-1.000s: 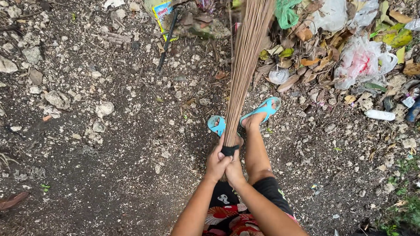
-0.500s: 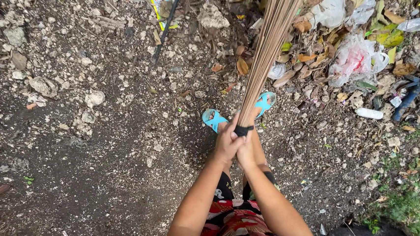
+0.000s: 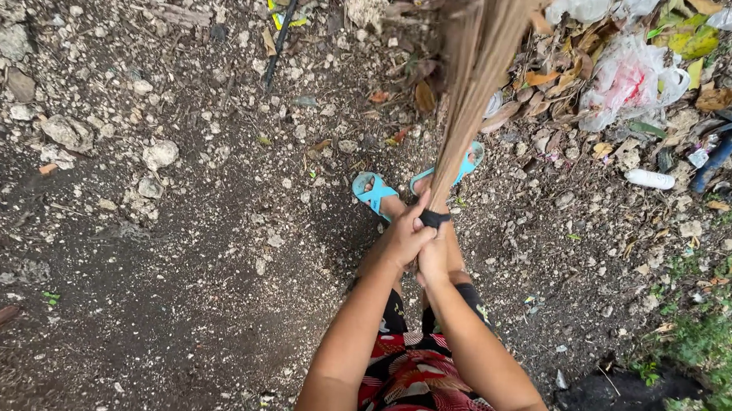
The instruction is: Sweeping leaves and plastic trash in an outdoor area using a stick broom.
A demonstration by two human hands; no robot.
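I hold a stick broom (image 3: 476,76) of thin brown fibres, bound by a dark band near its base. My left hand (image 3: 401,237) and my right hand (image 3: 436,255) are both wrapped around the bound end, pressed against each other. The bristles fan out away from me toward the litter at the top. My feet in blue sandals (image 3: 374,192) stand on the stony dirt just beyond my hands. My red patterned shorts (image 3: 409,389) show at the bottom.
Dry leaves, a white plastic bag (image 3: 628,78), a small white bottle (image 3: 649,178) and other litter lie at the top right. Stones (image 3: 160,153) dot the dirt at left. A black stick (image 3: 286,21) lies at the top. Grass and a black rag (image 3: 623,395) sit at bottom right.
The broom's bristles have swung to the right across the litter, and my hands have shifted slightly right. The view has drifted so the ground appears lower and closer.
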